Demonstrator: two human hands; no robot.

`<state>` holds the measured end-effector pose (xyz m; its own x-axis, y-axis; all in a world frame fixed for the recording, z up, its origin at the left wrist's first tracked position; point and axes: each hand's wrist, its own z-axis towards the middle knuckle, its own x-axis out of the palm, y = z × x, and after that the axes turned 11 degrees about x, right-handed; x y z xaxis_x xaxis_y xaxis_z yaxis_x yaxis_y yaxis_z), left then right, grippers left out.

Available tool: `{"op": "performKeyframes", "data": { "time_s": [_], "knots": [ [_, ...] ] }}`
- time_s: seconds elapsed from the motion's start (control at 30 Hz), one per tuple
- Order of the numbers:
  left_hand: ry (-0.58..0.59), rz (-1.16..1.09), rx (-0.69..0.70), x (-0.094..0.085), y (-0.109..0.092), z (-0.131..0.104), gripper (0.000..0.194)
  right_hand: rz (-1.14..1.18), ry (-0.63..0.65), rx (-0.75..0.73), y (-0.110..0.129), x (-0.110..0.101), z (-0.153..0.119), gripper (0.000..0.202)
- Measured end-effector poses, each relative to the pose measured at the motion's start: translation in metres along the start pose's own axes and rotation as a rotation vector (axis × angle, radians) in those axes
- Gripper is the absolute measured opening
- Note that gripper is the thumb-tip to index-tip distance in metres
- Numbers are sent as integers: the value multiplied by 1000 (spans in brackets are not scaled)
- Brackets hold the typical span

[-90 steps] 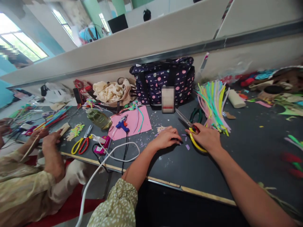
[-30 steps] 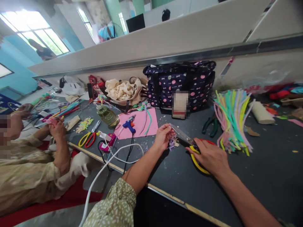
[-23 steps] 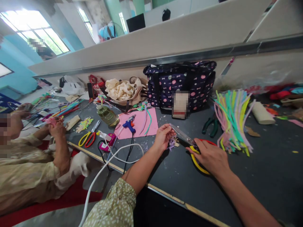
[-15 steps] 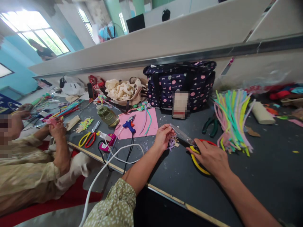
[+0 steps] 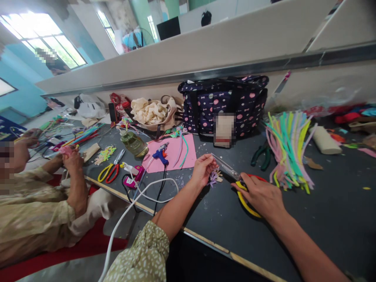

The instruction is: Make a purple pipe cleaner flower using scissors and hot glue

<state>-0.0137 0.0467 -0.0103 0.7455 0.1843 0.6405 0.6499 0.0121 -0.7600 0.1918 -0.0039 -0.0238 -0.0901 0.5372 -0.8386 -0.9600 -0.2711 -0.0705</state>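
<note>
My right hand [image 5: 263, 196] grips a pair of scissors [image 5: 227, 168] by the red and yellow handles, blades pointing up and left. The blade tips reach the fingers of my left hand [image 5: 205, 169], which are pinched together. Whatever sits in that pinch is too small to make out. Just below the blades lies a little pile of short lilac and cream pieces [image 5: 216, 177] on the dark table [image 5: 331, 219]. To the right of the scissors stands a bundle of pastel fuzzy stems [image 5: 290, 150], with green-handled pliers [image 5: 261, 156] beside it.
A glue gun [image 5: 161, 154] rests on pink paper [image 5: 188, 147], its cable looping left of my left arm. Behind stand a dotted bag [image 5: 226, 98] and a bottle [image 5: 133, 145]. Other scissors [image 5: 111, 167] lie near a co-worker's hands [image 5: 72, 158] at left.
The scissor blades look slightly farther apart than before. Both my hands stay in nearly the same place, and the co-worker's hands have barely shifted.
</note>
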Motion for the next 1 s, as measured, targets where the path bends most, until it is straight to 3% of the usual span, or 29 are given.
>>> {"op": "performKeyframes", "data": {
  "time_s": [0.43,0.87,1.0],
  "knots": [
    [29,8,19,-2,0,2,26,31,2,19,-2,0,1,43],
    [40,18,10,1,-2,-1,27,229,194,160,2,-1,3,50],
    [38,6,31,1,-1,-1,27,243,179,149,1,-1,4,49]
  ]
}}
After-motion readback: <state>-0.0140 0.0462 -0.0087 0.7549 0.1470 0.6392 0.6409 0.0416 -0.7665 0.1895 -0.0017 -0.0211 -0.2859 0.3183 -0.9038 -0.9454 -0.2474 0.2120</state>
